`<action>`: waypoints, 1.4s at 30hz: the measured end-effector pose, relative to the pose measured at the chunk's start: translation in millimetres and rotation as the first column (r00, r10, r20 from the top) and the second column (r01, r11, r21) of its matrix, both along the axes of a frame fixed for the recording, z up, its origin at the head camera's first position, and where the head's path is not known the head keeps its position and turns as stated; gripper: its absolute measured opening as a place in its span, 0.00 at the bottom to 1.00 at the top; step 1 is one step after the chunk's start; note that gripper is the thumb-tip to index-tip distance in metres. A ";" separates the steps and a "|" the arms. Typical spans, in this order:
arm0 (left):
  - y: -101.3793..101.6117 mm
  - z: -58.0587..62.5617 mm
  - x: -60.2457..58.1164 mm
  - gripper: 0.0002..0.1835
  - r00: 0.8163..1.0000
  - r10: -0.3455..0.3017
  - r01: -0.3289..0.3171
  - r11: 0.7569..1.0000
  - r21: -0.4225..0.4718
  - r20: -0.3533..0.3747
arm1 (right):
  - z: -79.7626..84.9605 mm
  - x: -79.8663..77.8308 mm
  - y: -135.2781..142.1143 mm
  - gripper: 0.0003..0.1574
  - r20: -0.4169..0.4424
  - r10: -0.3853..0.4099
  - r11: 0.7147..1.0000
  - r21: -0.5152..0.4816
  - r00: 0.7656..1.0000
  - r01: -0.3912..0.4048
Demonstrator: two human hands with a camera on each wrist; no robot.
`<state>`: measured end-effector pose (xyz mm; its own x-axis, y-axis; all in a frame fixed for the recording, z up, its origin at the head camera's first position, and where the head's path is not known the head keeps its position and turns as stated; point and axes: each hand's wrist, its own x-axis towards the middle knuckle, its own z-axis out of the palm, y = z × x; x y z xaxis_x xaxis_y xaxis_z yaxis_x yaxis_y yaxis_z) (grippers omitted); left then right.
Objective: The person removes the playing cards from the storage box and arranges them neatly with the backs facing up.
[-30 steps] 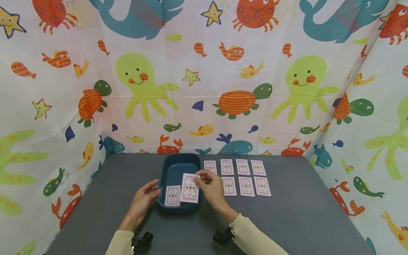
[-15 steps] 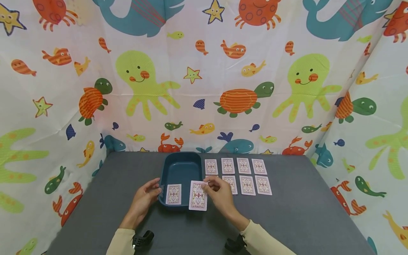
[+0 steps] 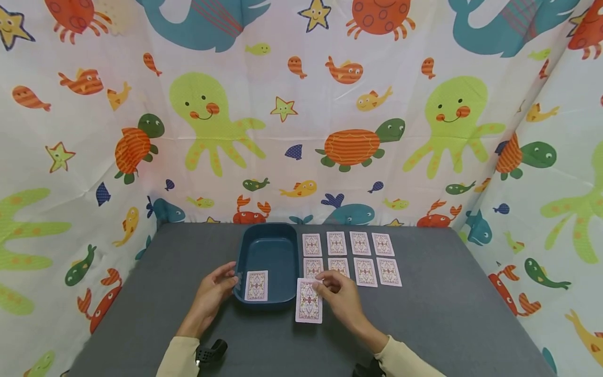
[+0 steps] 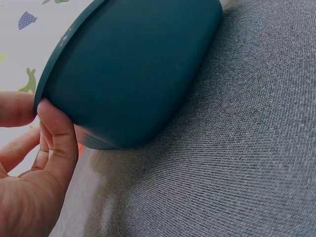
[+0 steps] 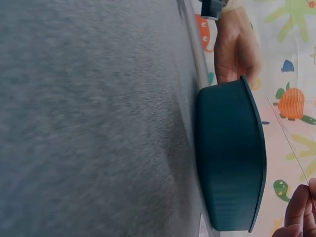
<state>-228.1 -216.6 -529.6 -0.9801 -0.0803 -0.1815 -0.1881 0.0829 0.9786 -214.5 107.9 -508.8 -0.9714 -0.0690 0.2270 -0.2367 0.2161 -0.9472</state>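
My right hand [image 3: 346,303] pinches a playing card [image 3: 309,302] by its right edge, patterned back facing up, just right of the container's near corner. Seen edge-on in the right wrist view, that card [image 5: 289,140] is a thin line above the container's rim. A dark teal plastic container [image 3: 269,248] stands on the table, with one face-down playing card [image 3: 256,286] at its near left. My left hand [image 3: 210,298] grips the container's left side. In the left wrist view its thumb and forefinger pinch the container's rim [image 4: 61,52].
Right of the container lie two rows of several face-down cards [image 3: 364,272]; my right fingers overlap the front row in the head view. A grey cloth covers the table [image 3: 438,314]. Behind hangs a white curtain [image 3: 292,136] printed with sea animals.
My right hand has carried its card from over the container toward the right and nearer to me. The front row's left card now shows. My left hand stays at the container.
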 end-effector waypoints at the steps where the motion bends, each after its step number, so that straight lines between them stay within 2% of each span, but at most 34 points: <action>1: -0.2 -0.3 -0.2 0.27 1.000 -0.001 0.001 1.000 -0.001 0.002 | -0.5 1.2 1.8 0.06 0.004 0.001 1.000 0.005 1.000 -0.001; 12: -0.1 -1.0 0.1 0.26 1.000 0.004 -0.004 1.000 -0.014 0.013 | -4.0 6.7 12.5 0.08 0.045 0.003 1.000 0.016 0.999 -0.004; 20: 1.4 0.4 -0.8 0.26 1.000 0.005 -0.005 1.000 -0.013 0.003 | -11.1 3.2 19.4 0.06 0.055 0.006 0.994 0.109 0.998 -0.012; 26: 1.3 1.0 -0.7 0.27 1.000 -0.001 0.001 1.000 -0.004 0.010 | -20.6 -5.8 21.3 0.05 0.052 0.030 0.972 0.229 0.998 -0.041; 35: 1.4 0.1 -2.5 0.26 1.000 0.004 -0.004 1.000 0.012 0.002 | -26.9 -19.7 22.9 0.05 0.052 0.046 0.954 0.292 0.998 -0.059; 42: 0.8 -0.4 -1.9 0.26 1.000 -0.001 0.001 1.000 -0.001 0.003 | -28.4 -28.4 21.4 0.06 0.050 0.031 0.917 0.395 0.998 -0.049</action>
